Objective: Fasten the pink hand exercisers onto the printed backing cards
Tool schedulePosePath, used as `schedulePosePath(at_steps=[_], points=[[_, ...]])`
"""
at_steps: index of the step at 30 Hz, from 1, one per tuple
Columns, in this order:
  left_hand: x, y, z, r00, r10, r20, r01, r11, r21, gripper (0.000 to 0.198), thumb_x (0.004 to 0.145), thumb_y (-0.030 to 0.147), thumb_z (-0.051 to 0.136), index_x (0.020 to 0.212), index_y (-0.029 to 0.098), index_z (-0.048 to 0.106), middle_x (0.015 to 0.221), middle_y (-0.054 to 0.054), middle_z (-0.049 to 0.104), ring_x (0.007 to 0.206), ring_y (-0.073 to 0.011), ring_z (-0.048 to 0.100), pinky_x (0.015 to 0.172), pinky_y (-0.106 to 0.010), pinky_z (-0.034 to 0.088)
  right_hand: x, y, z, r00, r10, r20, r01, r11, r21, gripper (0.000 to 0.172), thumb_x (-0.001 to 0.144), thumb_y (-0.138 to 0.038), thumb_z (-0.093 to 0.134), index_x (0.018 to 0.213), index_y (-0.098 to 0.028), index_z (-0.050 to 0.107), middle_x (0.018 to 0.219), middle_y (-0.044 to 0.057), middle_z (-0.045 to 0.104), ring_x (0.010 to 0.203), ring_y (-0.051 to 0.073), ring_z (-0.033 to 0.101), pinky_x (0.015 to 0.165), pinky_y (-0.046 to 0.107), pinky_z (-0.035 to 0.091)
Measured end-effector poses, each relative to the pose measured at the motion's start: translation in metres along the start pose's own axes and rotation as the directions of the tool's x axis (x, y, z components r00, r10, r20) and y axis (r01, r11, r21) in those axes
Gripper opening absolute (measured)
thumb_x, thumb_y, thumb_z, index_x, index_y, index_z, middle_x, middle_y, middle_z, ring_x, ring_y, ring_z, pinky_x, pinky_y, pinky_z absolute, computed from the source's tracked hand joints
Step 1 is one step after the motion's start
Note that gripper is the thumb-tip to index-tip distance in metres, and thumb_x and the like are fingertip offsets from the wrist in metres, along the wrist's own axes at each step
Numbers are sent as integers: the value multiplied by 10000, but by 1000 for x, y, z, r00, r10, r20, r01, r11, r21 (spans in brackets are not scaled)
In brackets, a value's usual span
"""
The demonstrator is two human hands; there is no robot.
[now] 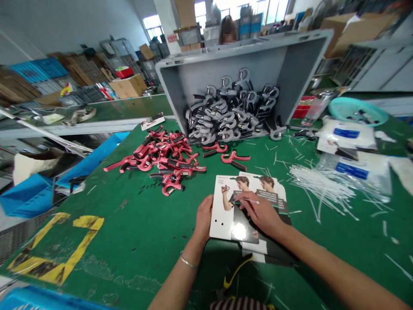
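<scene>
My left hand (204, 217) is closed on the left edge of a printed cardboard backing card (237, 217), which shows a flexed arm and has small punched holes. A thin white cable tie (253, 200) is pinched in my right hand (261, 215), low over the card's face; the tie's far end is hard to make out. More such cards (282, 196) lie beneath and to the right. Beyond the cards are two loose pink hand grippers (234, 159) with black handle pads. A heap of pink hand grippers (167, 150) lies further left.
A grey crate (245, 51) tipped on its side holds grey hand grippers (222, 116). Loose white cable ties (319, 185) and plastic bags (364, 172) lie right, with a turquoise basin (358, 110) behind. Yellow-handled pliers (237, 271) lie near me. A person (228, 30) is behind the crate.
</scene>
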State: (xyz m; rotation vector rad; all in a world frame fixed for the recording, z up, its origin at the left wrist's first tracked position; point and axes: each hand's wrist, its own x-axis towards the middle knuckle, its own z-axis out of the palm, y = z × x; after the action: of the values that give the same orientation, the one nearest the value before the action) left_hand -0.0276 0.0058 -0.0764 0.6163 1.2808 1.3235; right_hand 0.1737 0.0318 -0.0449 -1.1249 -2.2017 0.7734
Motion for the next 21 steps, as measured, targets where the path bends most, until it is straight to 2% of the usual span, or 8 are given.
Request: schedulePosePath(at_steps=[2,4,6,8,12,16,19,21], points=[[-4,-6,-1,999,-37,12,38,999,-26,338,754,422,717,938,139,711,812,-22,723,604,-112,598,574,-205,450,1,0,2,998,-59,13,60,994,-91,223,1006,-221,375,1126,-206,563,988,85,678,890,221,656,809,355,498],[-9,-12,-1,990,-114,86,119,991,-63,414,706,378,769,1039,143,695,801,-31,729,565,-117,600,557,-218,457,4,0,3,992,-125,33,128,982,-138,200,998,-212,405,1083,-209,586,1041,93,666,994,240,620,885,378,475],[-13,-17,1,972,-161,171,177,981,-79,500,652,330,815,1096,143,682,809,-48,737,574,-137,624,574,-241,481,6,0,3,986,-162,38,166,978,-125,171,996,-227,436,1035,-215,602,1046,82,661,1037,238,595,927,382,453],[-15,-18,3,963,-154,221,169,984,-53,504,618,290,836,1077,133,697,848,-68,745,640,-167,656,636,-271,511,9,1,2,987,-160,14,161,985,-58,152,996,-248,462,1002,-221,611,1036,67,660,1026,222,596,927,366,449],[-11,-10,7,973,-19,232,-13,990,138,383,662,251,786,1024,140,725,898,-63,750,760,-197,668,754,-311,520,13,6,-1,993,-115,-37,118,987,109,125,980,-260,514,956,-227,632,1002,43,669,972,200,615,890,341,456],[-11,0,10,955,192,225,-267,885,381,358,717,206,709,1073,165,708,979,-54,747,869,-217,662,811,-317,511,10,7,-7,997,-69,-46,78,971,226,110,957,-272,560,939,-220,656,978,42,669,955,202,619,890,348,452],[-21,10,12,935,256,246,-347,809,475,468,742,203,700,1206,190,648,1140,-72,716,1003,-232,652,895,-332,494,4,6,-13,998,-53,-24,58,937,345,133,958,-288,561,954,-218,674,993,45,669,982,200,615,917,351,444],[-33,21,12,934,230,273,-344,784,516,466,761,207,692,1224,203,640,1171,-72,706,1024,-235,649,911,-335,490,1,8,-16,999,-33,-21,39,904,426,143,958,-299,564,959,-218,681,999,41,670,988,194,616,924,346,442]])
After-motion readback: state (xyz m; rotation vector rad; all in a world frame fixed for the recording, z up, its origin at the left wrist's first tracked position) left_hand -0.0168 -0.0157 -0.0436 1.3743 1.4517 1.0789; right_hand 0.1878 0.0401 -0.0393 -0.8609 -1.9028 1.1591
